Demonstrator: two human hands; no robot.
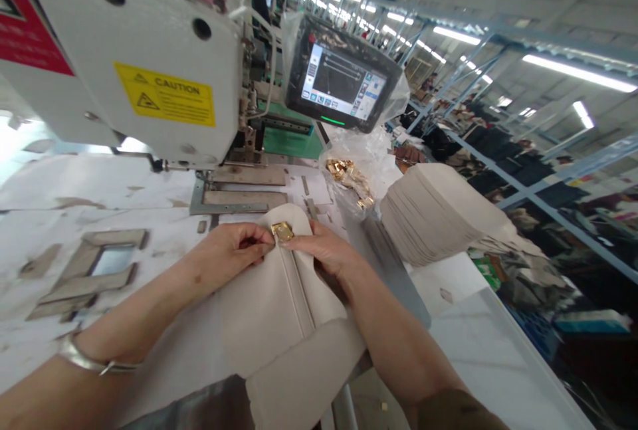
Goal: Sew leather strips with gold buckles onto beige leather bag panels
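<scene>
A beige leather-like panel [259,310] with a narrow stitched strap [294,277] down its middle lies over the table edge, its near end folded over. At the strap's far end sits a shiny gold buckle [282,230]. My left hand [244,247] is closed, thumb and forefinger pinched at the buckle's left side. My right hand [331,250] grips the panel's right edge, its thumb pressed against the buckle's lower edge and its other fingers mostly hidden underneath.
A sewing machine head [164,71] looms at upper left, with a metal clamp frame [239,207] below. Behind stands a touchscreen [343,78]. A plastic bag of gold hardware [351,181] and stacked beige panels [433,217] are at right. A template [90,270] lies left.
</scene>
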